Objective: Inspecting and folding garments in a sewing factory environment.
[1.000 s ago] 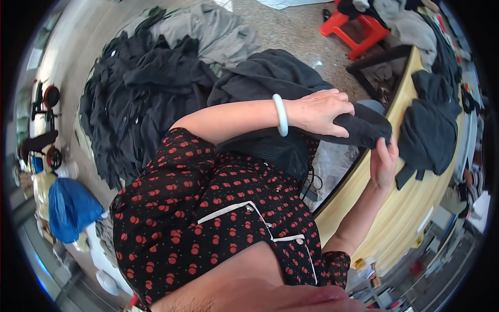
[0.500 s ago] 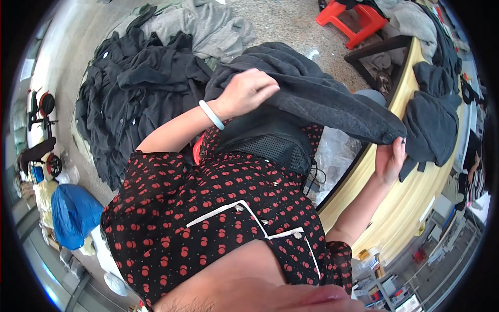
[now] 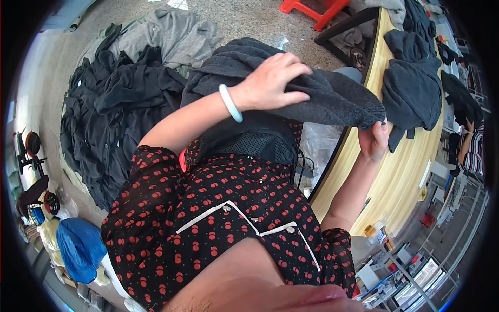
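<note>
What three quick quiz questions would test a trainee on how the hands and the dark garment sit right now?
1. True or false: the left hand rests on top of the dark grey garment.
2. Which hand grips the garment's ribbed hem? A) left B) right C) neither
3. Fill in: more dark garments lie on the pale wooden ____.

Key
1. True; the hand with the pale bangle on its wrist lies over the fabric.
2. B; the right hand pinches the hem from below.
3. Table, to the person's right, where a dark garment lies.
</note>
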A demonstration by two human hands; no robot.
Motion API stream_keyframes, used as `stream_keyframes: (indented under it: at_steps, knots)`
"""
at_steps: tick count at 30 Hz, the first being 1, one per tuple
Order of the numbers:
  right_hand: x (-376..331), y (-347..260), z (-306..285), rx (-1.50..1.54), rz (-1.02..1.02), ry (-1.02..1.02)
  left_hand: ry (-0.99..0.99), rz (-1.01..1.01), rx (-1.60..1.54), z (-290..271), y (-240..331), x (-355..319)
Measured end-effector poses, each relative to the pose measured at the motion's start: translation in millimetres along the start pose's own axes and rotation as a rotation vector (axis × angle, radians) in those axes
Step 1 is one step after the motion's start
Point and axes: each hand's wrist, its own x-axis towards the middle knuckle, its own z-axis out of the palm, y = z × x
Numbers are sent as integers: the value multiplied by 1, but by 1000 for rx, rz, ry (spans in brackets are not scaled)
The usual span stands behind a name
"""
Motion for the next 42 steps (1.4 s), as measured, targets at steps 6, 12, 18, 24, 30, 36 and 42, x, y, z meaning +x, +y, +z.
stream_keyframes:
  at_steps: [6, 12, 18, 24, 30, 36, 42]
  knots:
    - [-12, 5, -18, -25, 56, 30, -153, -174, 116, -23, -27, -59]
    - [-25, 19, -42, 7, 98, 3, -385, -319, 6, -62, 3, -99]
    - [-28, 24, -53, 204, 17, 74, -505, -558, -380, -74, 14, -97]
    - [-41, 7, -49, 227, -18, 107, -251, -733, -15, -32, -38, -57]
    - [-25, 29, -35, 207, 28, 205, -285, -495, 347, -13, -67, -67]
    - [-24, -9, -8, 117, -104, 305, -311, -827, -511, -125, 19, -29]
    - [18, 17, 13, -165, 70, 434, -254, -840, -300, -142, 8, -47]
